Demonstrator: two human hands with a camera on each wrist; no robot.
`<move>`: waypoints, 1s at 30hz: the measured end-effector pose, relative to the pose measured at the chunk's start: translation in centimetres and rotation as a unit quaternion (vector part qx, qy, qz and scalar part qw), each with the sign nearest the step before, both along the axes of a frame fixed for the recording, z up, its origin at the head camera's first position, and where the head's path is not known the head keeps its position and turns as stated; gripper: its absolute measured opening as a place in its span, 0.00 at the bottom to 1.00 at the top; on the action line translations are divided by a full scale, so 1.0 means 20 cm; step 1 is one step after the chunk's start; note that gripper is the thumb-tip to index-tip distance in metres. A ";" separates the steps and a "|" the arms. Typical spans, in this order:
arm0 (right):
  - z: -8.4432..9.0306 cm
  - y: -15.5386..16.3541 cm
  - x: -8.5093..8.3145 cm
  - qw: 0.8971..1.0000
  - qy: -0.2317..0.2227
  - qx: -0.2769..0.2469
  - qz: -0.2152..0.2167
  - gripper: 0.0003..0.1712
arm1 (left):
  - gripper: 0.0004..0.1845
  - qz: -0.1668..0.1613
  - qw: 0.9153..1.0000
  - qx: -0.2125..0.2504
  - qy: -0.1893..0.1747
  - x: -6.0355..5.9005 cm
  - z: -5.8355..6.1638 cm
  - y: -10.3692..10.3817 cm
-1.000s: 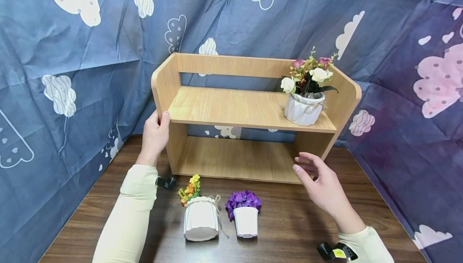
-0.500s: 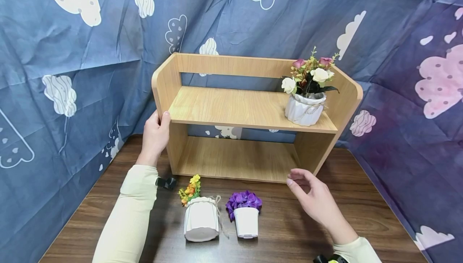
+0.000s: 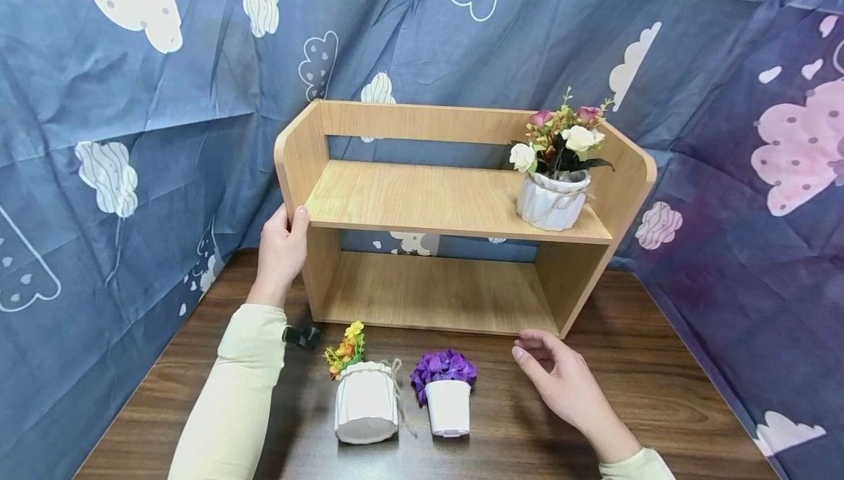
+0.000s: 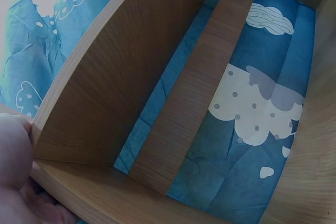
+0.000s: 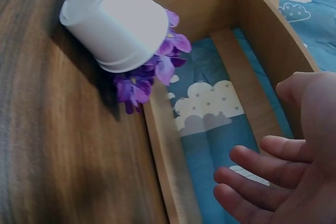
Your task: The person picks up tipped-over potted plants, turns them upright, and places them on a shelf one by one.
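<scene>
Since a second ago the right hand (image 3: 567, 385) has dropped from the shelf's lower right corner toward the desk and drifted left; the left hand, the shelf and all three pots have stayed put.

Its fingers (image 5: 262, 174) are loosely spread and slightly bent, holding nothing, palm turned toward the small white plastic pot of purple flowers (image 3: 447, 392), which stands on the dark wood-grain desk (image 3: 659, 392) at about nine o'clock from the hand, near but not touching. Just beside that pot, again at nine o'clock, stands a ribbed white ceramic pot with yellow and orange flowers (image 3: 365, 399). The left hand (image 3: 282, 253) grips the front edge of the left side panel of the light wooden two-tier shelf (image 3: 422, 201), thumb on the front. On the upper board, at its right end, sits a ribbed white pot of cream and pink roses (image 3: 555, 183).

By my reading, one pot is shelved and the reach for the next is under way. That next move calls for closing the fingers round the purple pot's wall, below the blooms, and lifting it upright.
</scene>
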State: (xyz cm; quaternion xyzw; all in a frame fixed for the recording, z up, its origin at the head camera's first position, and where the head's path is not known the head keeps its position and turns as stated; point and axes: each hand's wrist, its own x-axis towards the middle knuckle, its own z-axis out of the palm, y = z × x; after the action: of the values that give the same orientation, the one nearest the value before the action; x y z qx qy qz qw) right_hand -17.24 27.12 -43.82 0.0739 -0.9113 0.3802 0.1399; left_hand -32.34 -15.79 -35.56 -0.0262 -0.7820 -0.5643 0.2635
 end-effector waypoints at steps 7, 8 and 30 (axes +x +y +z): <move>-0.06 -0.03 0.02 1.000 -0.021 -0.014 0.007 0.17 | 0.23 0.003 1.000 -0.002 0.001 0.00 0.00 0.00; -0.07 -0.04 0.02 1.000 -0.025 -0.015 0.008 0.17 | 0.23 0.003 1.000 -0.002 0.002 0.00 0.00 0.00; -0.22 -0.16 0.08 0.993 -0.108 -0.048 0.016 0.20 | 0.23 0.002 1.000 -0.002 0.008 0.00 0.00 0.00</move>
State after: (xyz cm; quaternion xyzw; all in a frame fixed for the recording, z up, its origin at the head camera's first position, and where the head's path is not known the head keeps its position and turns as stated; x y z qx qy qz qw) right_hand -15.73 23.87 -48.15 0.0407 -0.9003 0.4316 0.0380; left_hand -32.32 -15.85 -35.51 -0.0297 -0.7809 -0.5621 0.2708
